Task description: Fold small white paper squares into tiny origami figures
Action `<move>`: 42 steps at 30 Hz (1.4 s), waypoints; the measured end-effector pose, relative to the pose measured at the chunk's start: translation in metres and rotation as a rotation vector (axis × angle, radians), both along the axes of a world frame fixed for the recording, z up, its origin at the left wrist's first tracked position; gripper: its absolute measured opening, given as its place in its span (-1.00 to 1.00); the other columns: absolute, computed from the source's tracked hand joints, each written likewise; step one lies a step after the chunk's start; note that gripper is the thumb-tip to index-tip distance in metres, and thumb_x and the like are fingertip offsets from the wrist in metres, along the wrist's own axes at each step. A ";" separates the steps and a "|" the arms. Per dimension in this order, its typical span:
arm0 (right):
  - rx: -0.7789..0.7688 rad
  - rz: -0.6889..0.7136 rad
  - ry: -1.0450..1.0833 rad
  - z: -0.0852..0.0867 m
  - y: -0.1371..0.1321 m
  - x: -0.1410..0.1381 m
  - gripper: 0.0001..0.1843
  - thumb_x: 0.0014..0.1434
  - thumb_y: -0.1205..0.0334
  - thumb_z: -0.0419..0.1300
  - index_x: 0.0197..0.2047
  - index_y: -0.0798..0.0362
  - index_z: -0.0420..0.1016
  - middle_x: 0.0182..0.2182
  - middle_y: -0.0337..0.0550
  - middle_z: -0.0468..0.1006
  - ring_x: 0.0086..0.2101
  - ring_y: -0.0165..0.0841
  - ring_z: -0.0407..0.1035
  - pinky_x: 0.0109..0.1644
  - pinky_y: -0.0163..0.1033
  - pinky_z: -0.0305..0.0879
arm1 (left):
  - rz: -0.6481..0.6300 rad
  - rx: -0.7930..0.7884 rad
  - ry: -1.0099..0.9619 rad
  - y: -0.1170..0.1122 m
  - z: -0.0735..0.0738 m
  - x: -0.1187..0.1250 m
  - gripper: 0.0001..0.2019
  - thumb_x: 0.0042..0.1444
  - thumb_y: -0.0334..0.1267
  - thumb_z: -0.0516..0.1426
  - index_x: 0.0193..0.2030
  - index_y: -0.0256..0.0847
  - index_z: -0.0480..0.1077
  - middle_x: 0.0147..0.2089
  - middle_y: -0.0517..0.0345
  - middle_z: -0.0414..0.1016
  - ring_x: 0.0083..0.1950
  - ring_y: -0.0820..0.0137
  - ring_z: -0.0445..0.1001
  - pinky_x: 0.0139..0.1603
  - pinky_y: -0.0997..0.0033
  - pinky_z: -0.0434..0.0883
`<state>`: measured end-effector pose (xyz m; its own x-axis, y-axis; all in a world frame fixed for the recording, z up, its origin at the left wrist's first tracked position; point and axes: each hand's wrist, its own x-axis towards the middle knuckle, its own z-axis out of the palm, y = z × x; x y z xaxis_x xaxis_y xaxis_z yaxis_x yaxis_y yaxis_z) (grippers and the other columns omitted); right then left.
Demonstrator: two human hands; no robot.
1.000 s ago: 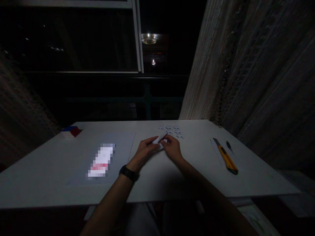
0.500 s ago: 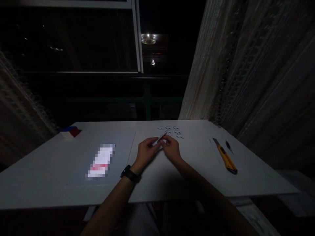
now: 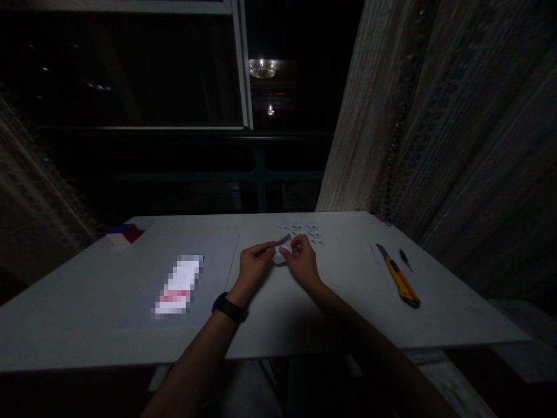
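Observation:
A small folded piece of white paper (image 3: 282,255) is held between my two hands, above the middle of the table. My left hand (image 3: 255,267), with a dark watch (image 3: 230,307) on its wrist, pinches the paper's left side. On the right side, my right hand (image 3: 303,261) grips it between thumb and bent fingers. One flap of the paper stands up at the top. Just beyond my hands lie several small white paper pieces (image 3: 311,227) with dark marks, set out in rows.
On the white table (image 3: 348,325), a lit, blurred-out phone (image 3: 179,284) rests on a paper sheet (image 3: 221,255) to the left. A Rubik's cube (image 3: 124,234) stands at the far left. A yellow utility knife (image 3: 400,278) and a small dark pointed tool (image 3: 405,260) lie right. Curtains (image 3: 348,145) hang behind.
The folded paper has opened out and turned, so more of its white face shows. My left hand has shifted slightly left, and my right fingers have moved up a little along the paper.

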<state>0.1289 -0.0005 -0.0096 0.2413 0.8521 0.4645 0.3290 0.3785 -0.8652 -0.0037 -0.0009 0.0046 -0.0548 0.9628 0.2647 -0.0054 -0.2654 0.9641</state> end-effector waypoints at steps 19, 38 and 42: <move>-0.171 0.311 0.458 0.004 0.008 0.005 -0.68 -0.28 0.41 0.19 -0.34 0.07 0.50 -0.43 -0.20 0.52 -0.40 -0.33 0.39 -0.37 -0.27 0.30 | -0.083 0.029 0.058 0.000 -0.002 -0.001 -0.73 -0.14 -0.27 0.19 -0.24 -0.27 0.51 -0.24 -0.03 0.55 -0.20 0.25 0.48 -0.14 0.30 0.35; -0.270 0.447 0.459 0.006 0.004 0.008 -0.61 -0.36 0.38 0.29 -0.32 0.09 0.47 -0.54 -0.26 0.47 -0.50 -0.41 0.35 -0.43 -0.32 0.23 | -0.289 -0.303 -0.210 -0.004 0.001 0.000 -0.67 -0.15 -0.09 0.21 -0.40 -0.41 0.48 -0.45 -0.03 0.51 -0.45 0.35 0.46 -0.40 0.36 0.42; -0.215 0.466 0.398 0.007 0.005 0.008 -0.67 -0.35 0.43 0.25 -0.38 0.08 0.49 -0.53 -0.27 0.49 -0.49 -0.42 0.34 -0.40 -0.33 0.23 | -0.317 -0.373 -0.228 -0.006 0.005 -0.002 -0.72 -0.20 -0.21 0.27 -0.38 -0.41 0.49 -0.41 -0.06 0.52 -0.40 0.32 0.49 -0.34 0.34 0.46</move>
<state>0.1370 0.0047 -0.0023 -0.0577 0.9731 0.2230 -0.1890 0.2087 -0.9595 -0.0057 -0.0070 0.0094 0.2375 0.9678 -0.0830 -0.2502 0.1435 0.9575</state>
